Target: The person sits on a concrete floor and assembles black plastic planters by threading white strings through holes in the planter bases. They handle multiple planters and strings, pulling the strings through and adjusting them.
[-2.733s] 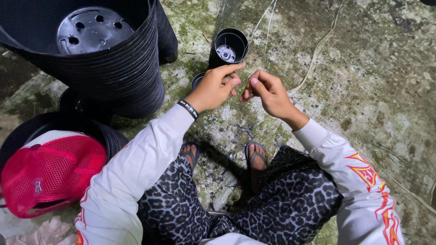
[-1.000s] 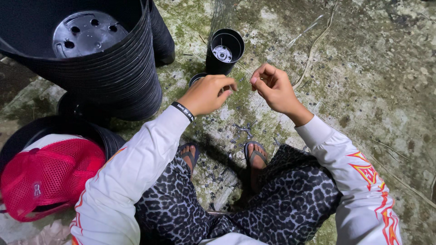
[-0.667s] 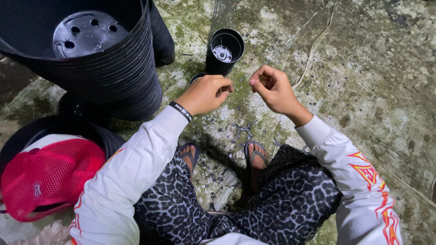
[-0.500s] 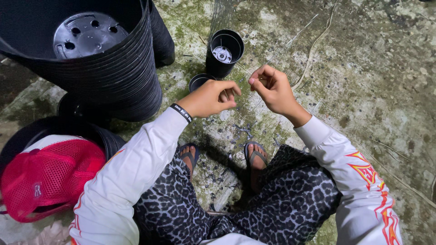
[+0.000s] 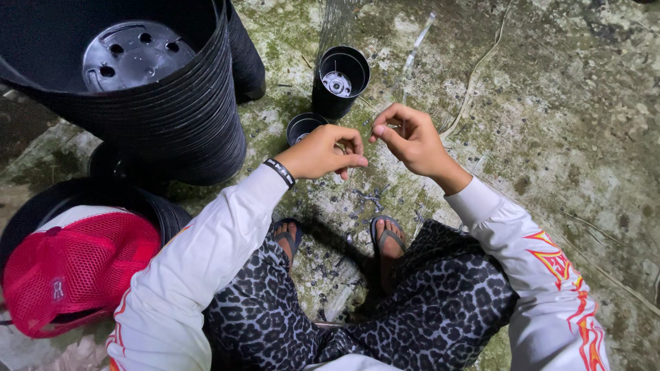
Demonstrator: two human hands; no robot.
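I squat on a mossy concrete floor with both hands raised in front of my knees. My right hand [image 5: 411, 141] pinches a thin pale strand [image 5: 380, 128] between thumb and forefinger. My left hand [image 5: 323, 151] is a short gap to its left, thumb and fingertips pressed together; anything between them is too fine to see. A sheaf of fine strands [image 5: 335, 24] runs up out of view above a small black pot [image 5: 340, 79]. A smaller black pot [image 5: 302, 127] stands just beyond my left hand.
A tall stack of large black pots [image 5: 158, 117] fills the upper left. A red mesh cap [image 5: 75, 271] rests on more black pots at the lower left. A pale cord [image 5: 474, 82] trails across the floor at the right. Small dark scraps [image 5: 368, 203] lie between my sandalled feet.
Both hands have come down and nearer to me from beside the small pot. They were close together and are now a little apart, still pinched.
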